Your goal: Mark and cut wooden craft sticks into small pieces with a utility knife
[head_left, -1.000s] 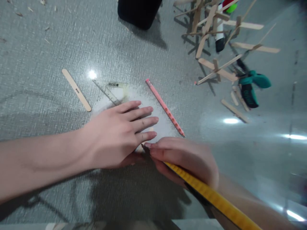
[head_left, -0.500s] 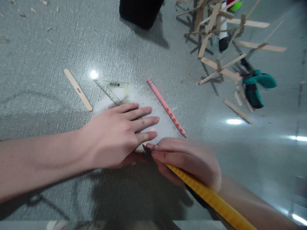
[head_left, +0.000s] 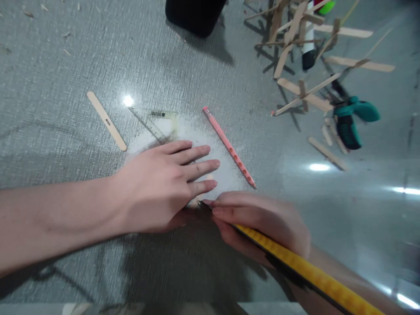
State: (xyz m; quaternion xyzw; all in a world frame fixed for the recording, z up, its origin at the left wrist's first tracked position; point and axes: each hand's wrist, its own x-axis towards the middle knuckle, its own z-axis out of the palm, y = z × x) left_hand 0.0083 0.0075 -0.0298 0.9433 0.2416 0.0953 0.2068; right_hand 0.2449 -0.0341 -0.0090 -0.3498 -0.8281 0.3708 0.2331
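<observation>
My left hand (head_left: 164,179) lies flat with its fingers spread, pressing down over a wooden craft stick (head_left: 195,203) that is mostly hidden beneath it. In my right hand (head_left: 262,221) is a yellow and black utility knife (head_left: 297,269), its blade tip at the stick just below the left little finger. Part of a clear set square (head_left: 149,126) shows beyond the left knuckles. A pink pencil (head_left: 226,142) rests diagonally past the fingertips. Left of the set square is another craft stick (head_left: 106,121) with a small slot cut in its middle.
Several crossed craft-stick pieces (head_left: 303,94) crowd the upper right, around a white marker with a black end (head_left: 308,43). Teal-handled pliers (head_left: 349,118) lie near cut stick bits (head_left: 326,153). A black object (head_left: 195,15) stands at the top edge. Wood chips dot the grey surface (head_left: 59,65).
My right hand has drawn the knife slightly right and toward me, with the blade shifting along the stick. The left hand stays pressed in place.
</observation>
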